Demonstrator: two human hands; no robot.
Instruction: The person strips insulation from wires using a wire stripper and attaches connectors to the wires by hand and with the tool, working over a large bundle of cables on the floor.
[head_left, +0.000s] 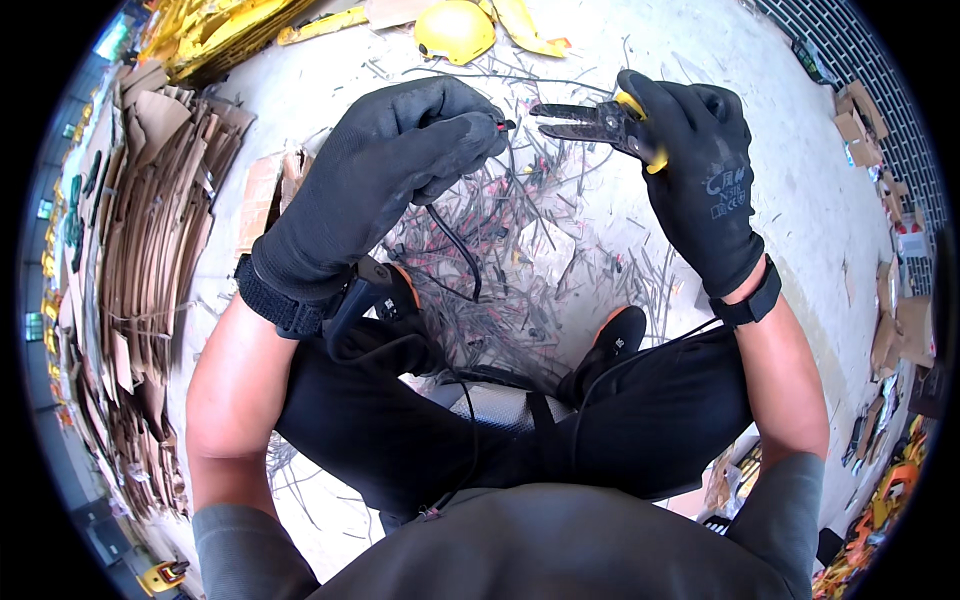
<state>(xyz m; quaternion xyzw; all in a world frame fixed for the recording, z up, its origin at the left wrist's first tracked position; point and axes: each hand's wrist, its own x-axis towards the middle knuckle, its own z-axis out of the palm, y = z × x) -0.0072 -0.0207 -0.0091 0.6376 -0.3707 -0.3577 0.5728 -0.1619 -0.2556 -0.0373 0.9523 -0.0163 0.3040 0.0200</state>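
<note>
My left hand [400,170], in a black glove, is closed on a black cable [455,240], pinching it near an end where a bit of red shows, while the rest hangs down. My right hand [700,170], also gloved, grips a cutting tool [605,124] with black jaws and yellow grips. Its jaws are apart and point left, a short way to the right of the cable end, apparently not touching it. Below both hands, cut wire scraps [500,330], dark and red, lie scattered on the pale floor.
A tall pile of flattened cardboard [150,280] stands at the left. A yellow helmet [453,30] and yellow parts lie at the far edge. Boxes [865,130] and assorted items line the right. My crossed legs and shoes [615,340] are below my hands.
</note>
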